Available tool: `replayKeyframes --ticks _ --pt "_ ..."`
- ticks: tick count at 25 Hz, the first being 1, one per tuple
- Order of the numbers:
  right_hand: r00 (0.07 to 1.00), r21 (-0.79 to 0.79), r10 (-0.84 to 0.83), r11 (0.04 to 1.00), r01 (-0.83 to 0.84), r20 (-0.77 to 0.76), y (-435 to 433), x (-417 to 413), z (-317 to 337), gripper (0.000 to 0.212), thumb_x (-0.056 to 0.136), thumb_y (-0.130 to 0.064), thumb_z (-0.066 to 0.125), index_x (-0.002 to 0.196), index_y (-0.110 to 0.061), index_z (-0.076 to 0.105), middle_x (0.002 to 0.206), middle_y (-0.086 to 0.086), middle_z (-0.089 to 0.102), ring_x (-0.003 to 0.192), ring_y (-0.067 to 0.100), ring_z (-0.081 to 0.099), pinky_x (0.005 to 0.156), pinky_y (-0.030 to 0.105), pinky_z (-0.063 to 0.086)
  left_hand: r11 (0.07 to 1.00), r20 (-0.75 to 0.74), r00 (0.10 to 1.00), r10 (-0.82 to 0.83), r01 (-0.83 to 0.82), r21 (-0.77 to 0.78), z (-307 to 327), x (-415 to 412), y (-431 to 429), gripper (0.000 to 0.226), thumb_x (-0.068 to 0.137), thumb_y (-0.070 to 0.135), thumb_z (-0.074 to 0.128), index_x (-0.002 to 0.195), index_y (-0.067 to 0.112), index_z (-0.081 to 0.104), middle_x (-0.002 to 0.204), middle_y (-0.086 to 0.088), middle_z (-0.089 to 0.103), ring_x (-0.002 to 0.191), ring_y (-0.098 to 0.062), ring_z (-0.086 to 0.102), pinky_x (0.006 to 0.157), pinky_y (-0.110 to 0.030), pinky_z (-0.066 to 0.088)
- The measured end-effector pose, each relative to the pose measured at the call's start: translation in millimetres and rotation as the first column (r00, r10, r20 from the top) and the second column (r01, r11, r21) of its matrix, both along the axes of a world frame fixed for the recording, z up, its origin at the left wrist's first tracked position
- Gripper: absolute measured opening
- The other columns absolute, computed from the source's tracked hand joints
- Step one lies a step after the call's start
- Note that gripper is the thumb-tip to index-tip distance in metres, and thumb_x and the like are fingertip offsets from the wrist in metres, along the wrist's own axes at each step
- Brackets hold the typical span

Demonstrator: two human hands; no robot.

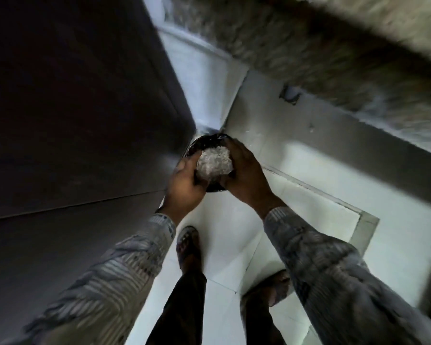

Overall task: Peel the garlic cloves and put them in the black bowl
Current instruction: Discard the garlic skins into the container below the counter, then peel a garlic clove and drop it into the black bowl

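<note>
As L hand (184, 181), R hand (246, 174) grip bowl (205, 143)

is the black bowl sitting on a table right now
No, the left hand and right hand grip the bowl between them, up over the tiled floor.

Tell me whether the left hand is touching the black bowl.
Touching. The head view shows the left hand curled round the left side of the round black bowl, no gap between them.

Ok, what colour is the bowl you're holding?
Black bowl, holding a pale whitish heap; the head view shows it.
</note>
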State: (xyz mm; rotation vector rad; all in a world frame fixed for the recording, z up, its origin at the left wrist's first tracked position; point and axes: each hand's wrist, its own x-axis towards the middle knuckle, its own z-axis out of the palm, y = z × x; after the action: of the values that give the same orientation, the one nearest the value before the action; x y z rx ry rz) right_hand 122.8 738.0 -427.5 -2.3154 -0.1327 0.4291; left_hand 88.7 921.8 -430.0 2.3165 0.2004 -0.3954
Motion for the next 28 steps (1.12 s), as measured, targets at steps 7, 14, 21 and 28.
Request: replayKeyframes --ticks 7,14,21,28 --pt "0.999 -0.129 -0.022 0.991 0.025 0.027 -105.3 -77.1 185.8 0.113 0.070 -0.061 0.077 0.163 -0.030 0.021 0.166 0.009 0.032 0.155 0.029 0.025 0.124 0.048 0.027 0.900 0.028 0.906 -0.422 0.416 0.129 183.6 -26.5 -79.0 0.100 0.070 0.026 0.080 0.157 0.030 0.030 0.153 -0.004 0.041 0.136 -0.030 0.048 0.110 -0.039 0.046" --pt "0.945 -0.116 -0.279 0.947 0.301 0.170 -241.5 -183.5 363.0 0.120 0.065 -0.053 0.090 0.162 -0.026 0.024 0.162 0.005 0.038 0.149 0.022 0.035 0.120 0.040 0.035 0.687 0.223 0.651 -0.725 0.706 0.174 359.3 -48.8 -229.9 0.107 0.070 0.037 0.084 0.160 0.030 0.026 0.156 -0.006 0.040 0.140 -0.030 0.044 0.110 -0.044 0.044" --pt "0.776 -0.135 -0.571 0.775 0.617 0.270 -392.4 -300.4 459.6 0.115 0.070 -0.056 0.087 0.162 -0.034 0.021 0.162 0.004 0.036 0.147 0.023 0.037 0.118 0.040 0.037 0.525 0.303 0.472 -0.828 0.842 0.121 451.2 -88.1 -401.6 0.112 0.072 0.037 0.088 0.159 0.042 0.018 0.154 -0.004 0.042 0.138 -0.025 0.044 0.112 -0.040 0.043" --pt "0.515 -0.076 -0.804 0.518 0.852 0.297 -513.9 -371.6 501.0 0.096 0.082 -0.049 0.080 0.160 -0.028 0.029 0.157 0.008 0.042 0.142 0.027 0.041 0.115 0.044 0.041 0.340 0.353 0.289 -0.890 0.936 0.090 493.8 -138.8 -562.9 0.112 0.072 0.030 0.089 0.160 0.035 0.020 0.156 -0.005 0.039 0.141 -0.026 0.040 0.114 -0.037 0.040"
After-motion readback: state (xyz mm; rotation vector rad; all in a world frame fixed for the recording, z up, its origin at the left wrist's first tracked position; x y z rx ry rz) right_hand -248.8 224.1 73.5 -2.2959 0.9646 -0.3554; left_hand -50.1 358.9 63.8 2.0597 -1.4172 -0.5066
